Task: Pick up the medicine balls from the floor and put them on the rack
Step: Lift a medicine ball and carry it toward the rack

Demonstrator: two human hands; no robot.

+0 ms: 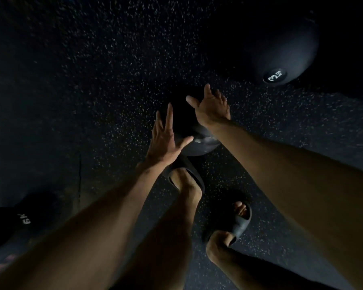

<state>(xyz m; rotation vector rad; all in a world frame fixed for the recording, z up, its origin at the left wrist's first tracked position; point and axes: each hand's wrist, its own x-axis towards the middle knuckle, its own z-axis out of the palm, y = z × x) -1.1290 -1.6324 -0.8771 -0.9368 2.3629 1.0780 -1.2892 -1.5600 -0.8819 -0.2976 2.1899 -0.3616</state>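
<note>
Bare arms (105, 216) reach down, left hand (166, 139) and right hand (213, 107) spread open, empty, beside the round black medicine ball (189, 126); scooping low under both sides looks safest.

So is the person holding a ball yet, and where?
Nothing is gripped yet. The left hand and right hand are open, fingers spread, on either side of the black medicine ball on the floor; whether they touch it cannot be told.
</note>
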